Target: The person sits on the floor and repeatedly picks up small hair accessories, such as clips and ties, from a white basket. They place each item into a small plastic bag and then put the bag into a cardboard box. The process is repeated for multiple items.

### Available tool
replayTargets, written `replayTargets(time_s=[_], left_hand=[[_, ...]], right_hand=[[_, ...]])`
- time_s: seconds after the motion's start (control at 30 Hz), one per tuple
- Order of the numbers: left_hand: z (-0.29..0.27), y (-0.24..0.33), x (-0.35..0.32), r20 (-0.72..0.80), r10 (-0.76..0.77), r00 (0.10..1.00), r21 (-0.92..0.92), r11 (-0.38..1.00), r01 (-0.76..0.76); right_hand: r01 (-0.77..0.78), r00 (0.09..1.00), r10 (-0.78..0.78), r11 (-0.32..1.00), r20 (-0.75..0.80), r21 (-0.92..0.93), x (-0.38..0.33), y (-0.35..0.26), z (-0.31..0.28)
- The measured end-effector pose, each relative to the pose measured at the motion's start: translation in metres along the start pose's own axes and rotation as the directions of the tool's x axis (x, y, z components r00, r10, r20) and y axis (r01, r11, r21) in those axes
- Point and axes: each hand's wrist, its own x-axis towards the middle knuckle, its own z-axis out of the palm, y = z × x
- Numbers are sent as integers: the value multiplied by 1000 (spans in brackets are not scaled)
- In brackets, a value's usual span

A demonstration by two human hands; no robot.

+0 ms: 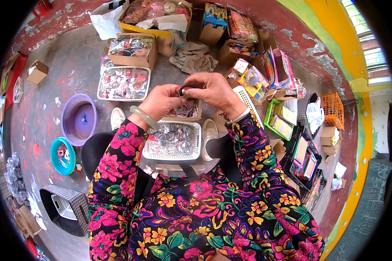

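Both my hands meet over a small cardboard box [180,118] that holds dark items. My left hand [157,103], with a pale bangle at the wrist, pinches a small black band [184,89]. The fingers of my right hand [217,92] close on the same band from the other side and hide part of it. A speck of red shows beside my left fingertips. Just nearer to me, between my shoes, a white plastic basket [174,155] holds several small items in clear wrapping.
Another white basket [99,89] of wrapped items lies ahead on the left. A purple basin [65,124] and a teal basin [54,163] stand left. Cardboard boxes [137,60] line the far side; a green basket [268,117] and black crates [287,161] are right.
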Motion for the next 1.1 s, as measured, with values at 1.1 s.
replayTargets(time_s=[1.1], left_hand=[[3,-4,4,-39,27,999,-57,998,-29]], right_hand=[[371,912,-410,842,-18,-390,3,-2,1]])
